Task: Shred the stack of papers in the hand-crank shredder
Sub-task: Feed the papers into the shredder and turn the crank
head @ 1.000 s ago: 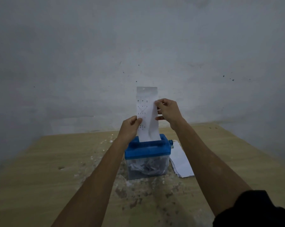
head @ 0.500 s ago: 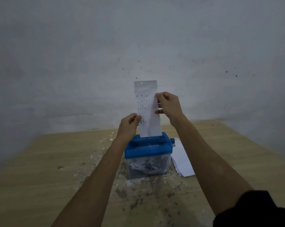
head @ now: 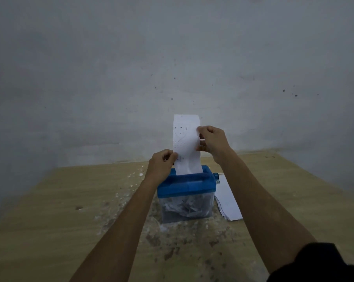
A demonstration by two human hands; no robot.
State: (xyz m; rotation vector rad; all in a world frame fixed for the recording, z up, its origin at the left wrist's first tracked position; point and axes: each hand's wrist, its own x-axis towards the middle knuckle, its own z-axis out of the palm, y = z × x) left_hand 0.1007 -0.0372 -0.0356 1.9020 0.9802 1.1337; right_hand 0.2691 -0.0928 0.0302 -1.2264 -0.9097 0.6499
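1. The left hand [head: 161, 165] pinches the lower left edge of a tall white printed paper strip [head: 185, 143], with the fingers curled narrow around that edge.
2. The paper strip stands upright, its bottom end resting in the slot on top of the small hand-crank shredder with a blue plastic lid [head: 186, 185], at the middle of the scene.
3. Under the lid, the clear plastic bin [head: 187, 208] holds a heap of crumpled white shreds.
4. The right hand [head: 212, 142] grips the strip's right edge higher up, thumb in front and fingers behind.
5. A small blue crank knob [head: 216, 177] sticks out from the lid's right side.
6. A flat stack of white paper sheets [head: 228, 200] lies just right of the shredder on the pale wooden table [head: 49, 220], which is dusted with scraps and dark stains near the bin.
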